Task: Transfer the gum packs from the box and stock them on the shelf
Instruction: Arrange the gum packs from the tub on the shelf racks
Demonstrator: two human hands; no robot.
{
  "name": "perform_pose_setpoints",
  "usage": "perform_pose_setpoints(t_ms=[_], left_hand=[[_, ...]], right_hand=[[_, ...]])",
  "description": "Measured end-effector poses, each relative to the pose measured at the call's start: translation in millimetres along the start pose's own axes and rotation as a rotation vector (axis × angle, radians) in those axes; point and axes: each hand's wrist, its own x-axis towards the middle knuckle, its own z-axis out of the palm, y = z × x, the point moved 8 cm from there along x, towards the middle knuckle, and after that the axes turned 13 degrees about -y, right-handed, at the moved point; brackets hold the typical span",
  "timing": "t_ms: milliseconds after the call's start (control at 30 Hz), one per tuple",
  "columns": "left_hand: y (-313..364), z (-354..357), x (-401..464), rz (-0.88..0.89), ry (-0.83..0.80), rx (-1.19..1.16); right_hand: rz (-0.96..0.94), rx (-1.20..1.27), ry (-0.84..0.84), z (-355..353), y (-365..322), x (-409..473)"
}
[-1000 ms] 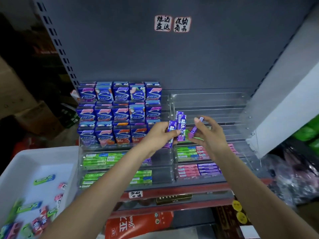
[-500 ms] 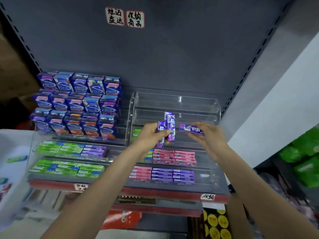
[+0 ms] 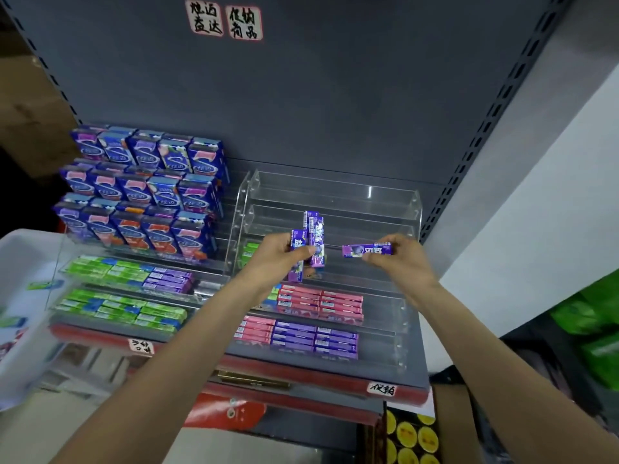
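A dark grey metal shelf unit (image 3: 335,105) with a flat back panel fills the scene, two handwritten paper labels (image 3: 223,19) stuck near its top. On its ledge stands a clear acrylic stepped display rack (image 3: 335,199), the landmark here, its upper tiers bare. Just left of the rack, tall blue and purple gum cartons (image 3: 144,192) stand upright in three stepped rows. Farther left of the rack, at the frame's edge, sits a white plastic box (image 3: 20,262) with a few loose packs inside, blurred. Below the cartons, left of the rack's base, flat green gum packs (image 3: 117,289) lie in rows with some purple ones beside them. On the rack's lower tiers lie rows of pink gum packs (image 3: 321,301), and on the lowest tier purple flat packs (image 3: 313,339) beside a few more pink ones.

In front of the rack's middle tiers, the person's left hand (image 3: 274,259) grips a small bunch of purple stick gum packs (image 3: 310,244) held upright, fingers and thumb curled round them. To its right, apart from it and near the rack's right wall, the right hand (image 3: 400,262) pinches a single purple gum stick (image 3: 366,250) held level, thumb below and fingertips above, clamped on its right end. A small white price tag (image 3: 382,388) sits on the red shelf edge below the rack.
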Motion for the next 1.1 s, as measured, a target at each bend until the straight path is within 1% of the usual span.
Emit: perform_pose_setpoints(t_ms=[67,200,300,367,400,500,633,900,1100], left_hand=[[-2.3,0.4,1.4,-0.004,0.007,-0.009],[-6.4,-0.9,2.5,-0.003,0.009,-0.012],[-10.0,-6.3,5.2,-0.001,0.024,-0.015],[-10.0,-8.7,7.2,-0.001,0.019,0.004],[-9.4,-9.0,8.0,-0.001,0.013,0.010],[-11.6,-12.0,10.0,-0.007,0.009,0.012],[-16.0,-18.0,8.3,-0.013,0.004,0.007],[-20.5,-17.5,6.7,-0.013,-0.013,0.025],[-19.8,-14.8,4.1,-0.017,-0.037,0.049]], right_hand=[[-0.047,-0.120,0.005,-1.8,-5.1,5.3],[-0.204,-0.356,-0.031,5.3,-18.4,10.7],[-0.306,-0.634,-0.051,16.6,-24.8,11.2],[-0.342,-0.813,-0.111,29.3,-24.8,14.0],[-0.322,-0.854,-0.159,35.0,-22.1,16.0],[-0.210,-0.866,-0.276,48.4,-8.3,21.3],[-0.192,-0.811,-0.348,57.0,-1.1,20.1],[-0.124,-0.754,-0.428,61.5,0.4,18.6],[-0.126,-0.734,-0.382,49.5,4.3,22.1]])
